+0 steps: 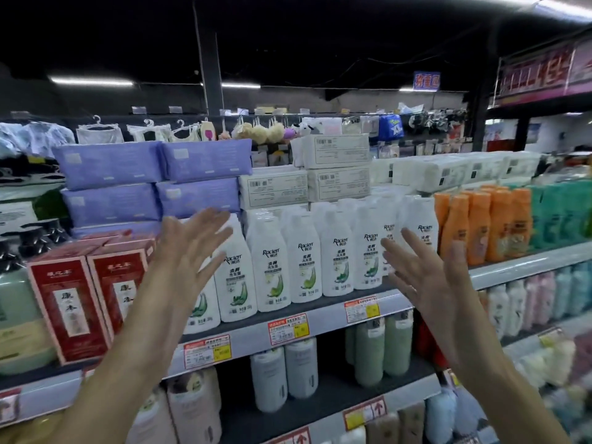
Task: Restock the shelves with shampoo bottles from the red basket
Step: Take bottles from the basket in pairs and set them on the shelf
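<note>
1. Head view: both arms reach up and forward toward a shop shelf, one hand at each end of a row of white shampoo bottles.
2. The left hand is raised with its palm turned toward the row. Its fingers are straight, spread apart and hold nothing. It covers part of the leftmost white bottles; whether it touches them I cannot tell.
3. The right hand is also flat, its fingers straight and fanned, gripping nothing. It stands in front of the right end of the white row, by the orange bottles.
4. The white shampoo bottles stand upright, side by side, along the front of the shelf, labels facing out, with more of the same behind them.
5. Left of the row stand two red boxes, upright and touching each other. Further left is a pale green pump bottle.
6. Right of the orange bottles stand green bottles on the same shelf.
7. Behind the row lie stacked purple packs and white packs.
8. Red and yellow price tags hang on the shelf's front edge.
9. On the shelf below stand white bottles and pale green bottles, upright.
</note>
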Motion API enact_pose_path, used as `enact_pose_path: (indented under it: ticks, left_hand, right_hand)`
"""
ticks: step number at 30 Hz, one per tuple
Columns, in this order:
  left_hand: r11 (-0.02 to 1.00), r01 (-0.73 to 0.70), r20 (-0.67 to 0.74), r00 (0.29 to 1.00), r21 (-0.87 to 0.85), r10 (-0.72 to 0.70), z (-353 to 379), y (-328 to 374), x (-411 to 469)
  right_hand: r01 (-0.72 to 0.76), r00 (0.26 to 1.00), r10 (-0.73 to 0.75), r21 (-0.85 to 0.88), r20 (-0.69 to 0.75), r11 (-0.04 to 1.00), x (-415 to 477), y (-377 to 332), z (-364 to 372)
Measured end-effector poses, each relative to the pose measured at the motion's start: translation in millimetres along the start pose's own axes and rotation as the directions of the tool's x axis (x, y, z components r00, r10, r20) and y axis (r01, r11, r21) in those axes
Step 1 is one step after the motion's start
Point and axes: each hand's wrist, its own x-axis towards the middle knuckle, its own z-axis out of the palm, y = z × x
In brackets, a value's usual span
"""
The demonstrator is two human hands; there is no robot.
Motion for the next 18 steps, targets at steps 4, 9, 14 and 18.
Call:
enact_pose_path:
  ticks: [4, 9, 14, 18]
  left_hand:
    - [0.997, 0.058, 0.026, 0.998, -0.044, -0.057, 25, -24, -1]
    - [0.998, 0.063, 0.078, 0.995, -0.023, -0.061, 70, -35, 0]
    - [0.999, 0.044, 0.097, 0.994, -0.006, -0.044, 118, -40, -2]
    - [0.999, 0.017, 0.134, 0.991, 0.044, -0.023, 152, -50, -3]
  right_hand:
    - [-0.011, 0.999, 0.008, -0.084, -0.037, 0.996, -17, 5, -29]
    - [-0.009, 0.996, 0.0, -0.095, -0.093, 0.995, -23, -7, -58]
    - [0.043, 0.994, -0.059, -0.165, -0.095, 0.985, -33, -16, -87]
    - [0.054, 0.995, -0.069, -0.182, -0.077, 0.982, -36, -28, -114]
